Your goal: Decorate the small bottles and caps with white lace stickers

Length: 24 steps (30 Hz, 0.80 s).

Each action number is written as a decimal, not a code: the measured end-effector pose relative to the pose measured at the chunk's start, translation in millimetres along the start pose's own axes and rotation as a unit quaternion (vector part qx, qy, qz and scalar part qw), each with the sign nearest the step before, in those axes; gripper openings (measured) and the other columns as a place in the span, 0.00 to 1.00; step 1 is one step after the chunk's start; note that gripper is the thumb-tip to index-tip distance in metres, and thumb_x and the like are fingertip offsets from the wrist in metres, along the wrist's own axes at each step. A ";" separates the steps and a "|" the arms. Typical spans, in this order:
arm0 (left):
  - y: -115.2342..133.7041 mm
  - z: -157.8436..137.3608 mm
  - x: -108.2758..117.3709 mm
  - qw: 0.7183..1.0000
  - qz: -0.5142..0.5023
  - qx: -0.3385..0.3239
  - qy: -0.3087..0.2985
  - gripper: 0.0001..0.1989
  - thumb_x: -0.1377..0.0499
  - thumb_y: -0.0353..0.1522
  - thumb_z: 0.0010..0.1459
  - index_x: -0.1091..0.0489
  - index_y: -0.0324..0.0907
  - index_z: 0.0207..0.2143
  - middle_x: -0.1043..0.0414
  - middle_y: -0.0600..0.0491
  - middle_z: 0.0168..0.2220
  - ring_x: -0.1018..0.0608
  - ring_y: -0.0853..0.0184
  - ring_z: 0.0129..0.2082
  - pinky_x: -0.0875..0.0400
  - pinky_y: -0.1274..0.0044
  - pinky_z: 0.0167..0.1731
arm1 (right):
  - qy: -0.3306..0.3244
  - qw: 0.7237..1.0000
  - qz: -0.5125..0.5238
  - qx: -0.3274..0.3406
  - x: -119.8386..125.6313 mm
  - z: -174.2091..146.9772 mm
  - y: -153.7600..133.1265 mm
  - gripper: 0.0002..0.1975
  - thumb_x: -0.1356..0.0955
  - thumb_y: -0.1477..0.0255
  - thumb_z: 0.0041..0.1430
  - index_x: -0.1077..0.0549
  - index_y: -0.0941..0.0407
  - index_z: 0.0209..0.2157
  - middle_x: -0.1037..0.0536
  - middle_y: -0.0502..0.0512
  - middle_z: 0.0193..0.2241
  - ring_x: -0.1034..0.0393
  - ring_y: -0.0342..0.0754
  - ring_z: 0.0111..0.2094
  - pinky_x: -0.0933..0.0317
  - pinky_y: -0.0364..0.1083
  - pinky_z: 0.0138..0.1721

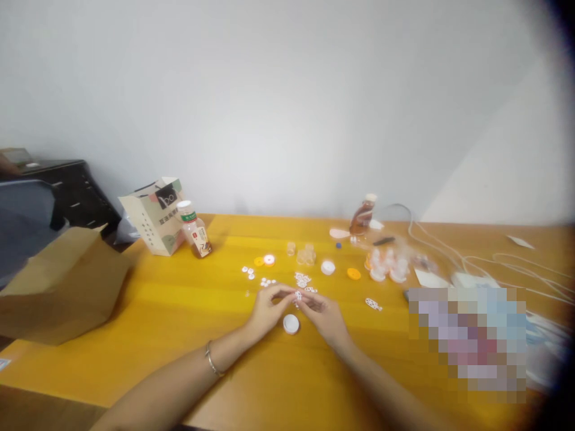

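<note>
My left hand (267, 310) and my right hand (327, 316) meet over the middle of the table. Between their fingertips they pinch a small white piece with holes (298, 295); its exact kind is too small to tell. Just below the hands lies a round white cup-like lid (291, 324), its hollow side up. Beyond the fingertips is a little pile of white cut-out pieces (302, 279). Small white discs (268, 282) lie to the left of the pile. Farther right rests a single white cut-out piece (372, 304), apart from my right hand.
At the left stand a brown cardboard box (67, 287), a paper bag (155, 218) and a drink bottle (194, 230). A dark bottle (362, 215) stands near the wall. White-topped containers (387, 265), an orange disc (354, 273) and cables (438, 242) occupy the right side.
</note>
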<state>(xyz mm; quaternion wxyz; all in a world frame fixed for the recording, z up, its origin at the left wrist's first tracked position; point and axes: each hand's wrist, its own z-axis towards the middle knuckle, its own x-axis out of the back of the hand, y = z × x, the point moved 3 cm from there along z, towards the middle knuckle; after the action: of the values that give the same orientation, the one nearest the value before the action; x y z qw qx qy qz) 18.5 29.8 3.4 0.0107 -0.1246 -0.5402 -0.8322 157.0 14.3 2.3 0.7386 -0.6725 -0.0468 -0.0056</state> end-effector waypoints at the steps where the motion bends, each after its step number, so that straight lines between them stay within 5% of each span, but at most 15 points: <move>1: 1.1 0.2 0.3 1.000 0.006 -0.007 -0.005 0.10 0.44 0.35 0.52 0.27 0.40 0.33 0.26 0.49 0.33 0.26 0.67 0.33 0.31 0.77 0.36 | 0.005 1.000 -0.016 0.005 0.9 -0.2 -0.1 0.14 0.31 0.64 0.43 0.25 0.52 0.35 0.21 0.50 0.30 0.28 0.52 0.34 0.36 0.52 0.42; 8: 8.7 2.6 3.4 0.995 0.054 -0.066 -0.048 0.10 0.44 0.32 0.52 0.27 0.42 0.38 0.26 0.49 0.35 0.26 0.66 0.36 0.33 0.75 0.40 | 0.018 0.998 -0.051 0.029 4.4 -2.2 -3.8 0.14 0.32 0.69 0.44 0.25 0.50 0.36 0.21 0.49 0.32 0.28 0.52 0.34 0.36 0.52 0.42; 16: 6.3 1.9 7.9 0.986 0.115 -0.113 -0.051 0.11 0.47 0.32 0.55 0.29 0.44 0.40 0.26 0.50 0.36 0.26 0.67 0.36 0.33 0.74 0.40 | -0.062 0.998 0.034 -0.008 0.5 1.5 2.5 0.17 0.31 0.66 0.43 0.27 0.52 0.39 0.21 0.50 0.32 0.28 0.51 0.36 0.37 0.52 0.43; 24: 12.5 2.4 8.7 0.985 0.096 -0.134 -0.060 0.11 0.48 0.31 0.55 0.29 0.42 0.39 0.28 0.49 0.38 0.27 0.67 0.39 0.34 0.75 0.42 | -0.067 0.995 0.076 -0.026 0.9 1.0 -1.8 0.15 0.30 0.63 0.41 0.25 0.51 0.35 0.22 0.51 0.37 0.30 0.53 0.41 0.41 0.54 0.47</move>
<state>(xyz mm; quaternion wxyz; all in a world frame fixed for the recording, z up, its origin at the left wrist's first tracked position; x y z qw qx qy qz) 12.5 27.8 17.4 0.0416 -0.2259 -0.4093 -0.8830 157.8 15.2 4.2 0.7143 -0.6920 -0.0445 0.0944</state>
